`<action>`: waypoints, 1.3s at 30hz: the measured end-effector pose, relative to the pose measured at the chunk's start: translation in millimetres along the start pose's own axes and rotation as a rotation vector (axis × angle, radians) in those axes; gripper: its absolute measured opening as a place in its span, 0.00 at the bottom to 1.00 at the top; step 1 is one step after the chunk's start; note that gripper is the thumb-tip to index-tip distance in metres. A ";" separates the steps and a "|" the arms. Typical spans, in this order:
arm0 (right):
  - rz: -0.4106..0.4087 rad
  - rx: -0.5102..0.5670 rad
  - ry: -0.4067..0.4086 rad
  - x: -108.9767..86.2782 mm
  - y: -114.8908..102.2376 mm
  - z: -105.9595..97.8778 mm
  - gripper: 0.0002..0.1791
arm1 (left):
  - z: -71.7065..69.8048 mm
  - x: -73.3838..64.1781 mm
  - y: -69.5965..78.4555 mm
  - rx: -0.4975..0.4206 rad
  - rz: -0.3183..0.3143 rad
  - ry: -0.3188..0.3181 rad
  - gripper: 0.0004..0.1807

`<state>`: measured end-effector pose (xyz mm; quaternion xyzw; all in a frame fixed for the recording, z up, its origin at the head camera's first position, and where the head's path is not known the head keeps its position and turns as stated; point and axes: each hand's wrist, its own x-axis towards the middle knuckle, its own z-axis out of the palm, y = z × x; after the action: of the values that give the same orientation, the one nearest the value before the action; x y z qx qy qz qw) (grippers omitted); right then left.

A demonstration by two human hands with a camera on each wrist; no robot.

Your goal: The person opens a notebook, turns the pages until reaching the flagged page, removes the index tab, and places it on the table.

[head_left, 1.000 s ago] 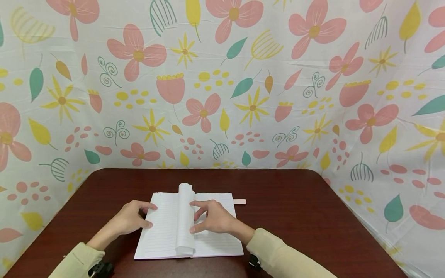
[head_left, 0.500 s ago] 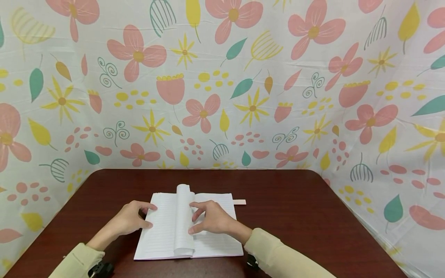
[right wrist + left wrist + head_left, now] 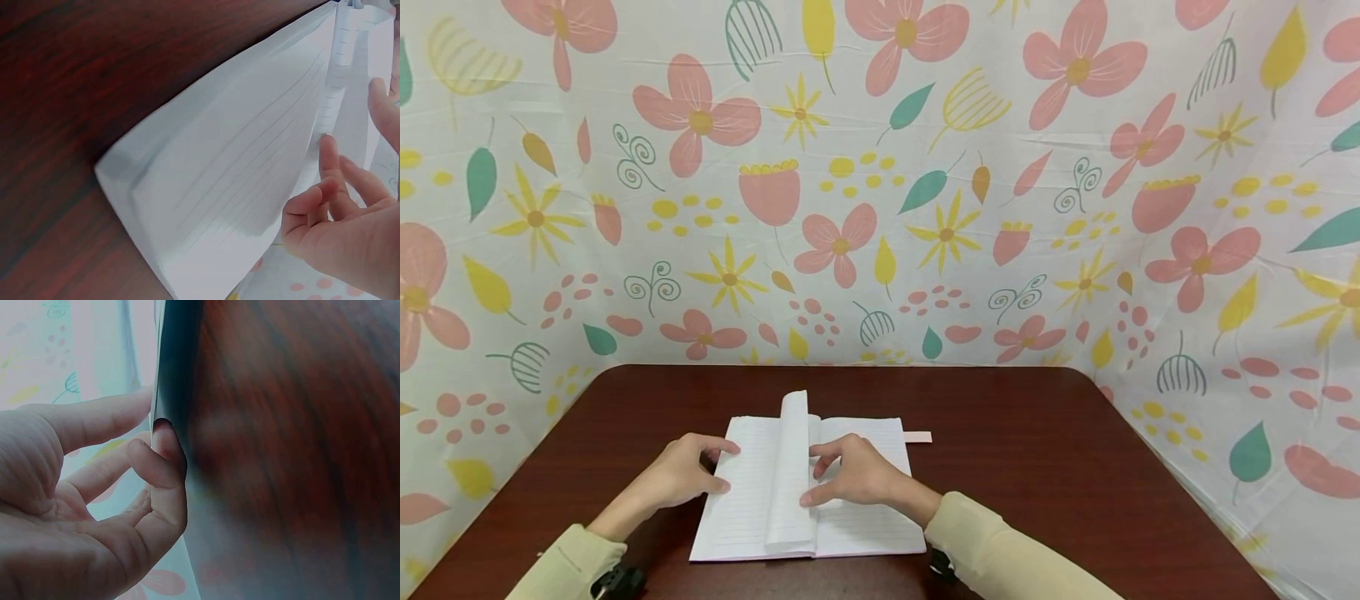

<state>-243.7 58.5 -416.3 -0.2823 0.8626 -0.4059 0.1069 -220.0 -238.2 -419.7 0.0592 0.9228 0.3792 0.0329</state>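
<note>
An open notebook (image 3: 869, 533) with lined pages lies on the dark wooden table. My left hand (image 3: 679, 471) holds its left edge; in the left wrist view fingers (image 3: 169, 506) curl beneath the cover while another finger extends along the upper side. From the middle of the notebook a curled page (image 3: 788, 483) rises and leans left. My right hand (image 3: 865, 475) is over the right-hand side, its thumb touching the curled page's right side and its index finger near the fold. Other right-hand fingers (image 3: 306, 203) are loosely bent in the right wrist view.
A pale strip (image 3: 917, 437) sticks out from the notebook's right side. The brown table (image 3: 1030, 467) has rounded far corners. Behind it hangs a white cloth (image 3: 880, 167) printed with flowers and leaves. Both wrists carry small black devices below cream sleeves.
The curled page has swung left and its roll has opened out, its far end now a pointed corner. My right hand has slid slightly left with it. My left hand stays put.
</note>
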 end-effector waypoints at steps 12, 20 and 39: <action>0.038 0.013 -0.066 0.1 -4.3 -2.6 0.28 | -1.9 0.3 2.6 0.002 0.012 0.002 0.25; -0.007 -0.043 -0.075 -0.4 -4.7 -1.6 0.31 | -1.9 -1.0 0.1 -0.012 0.059 -0.003 0.30; -0.037 -0.071 -0.080 -0.7 -4.4 0.4 0.30 | 1.5 -4.9 2.1 -0.089 -0.009 0.001 0.19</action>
<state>-241.2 56.4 -413.2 -0.3180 0.8661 -0.3654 0.1239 -214.9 -236.3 -419.3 0.0534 0.9054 0.4195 0.0367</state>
